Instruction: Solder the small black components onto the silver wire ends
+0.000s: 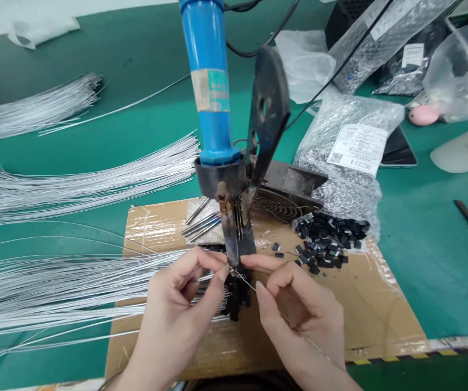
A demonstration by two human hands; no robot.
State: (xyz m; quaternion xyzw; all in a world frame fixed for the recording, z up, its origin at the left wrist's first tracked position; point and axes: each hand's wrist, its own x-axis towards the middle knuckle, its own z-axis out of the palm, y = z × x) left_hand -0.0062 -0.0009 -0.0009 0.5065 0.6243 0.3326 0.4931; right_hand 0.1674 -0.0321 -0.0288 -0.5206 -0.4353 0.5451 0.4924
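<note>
A soldering iron with a blue handle [213, 108] hangs tip-down in a black metal stand [269, 114]. Just beneath its tip, my left hand [187, 304] is closed, thumb and index finger pinched on a small piece mostly hidden by the fingertips. My right hand [305, 312] is curled round a thin solder wire [247, 281], which runs up to the iron's tip; its index finger reaches out beside the tip. Below the fingers lies a cluster of black connectors [236, 304], at the ends of a bundle of grey wires [74, 290].
Loose black connectors [327, 247] lie piled at right on a cardboard sheet [364, 320]. Two more wire bundles rest on the green table at left, including the middle bundle [95, 182]. Behind the pile is a labelled plastic bag [339, 179]. A black cable [339, 70] crosses the back.
</note>
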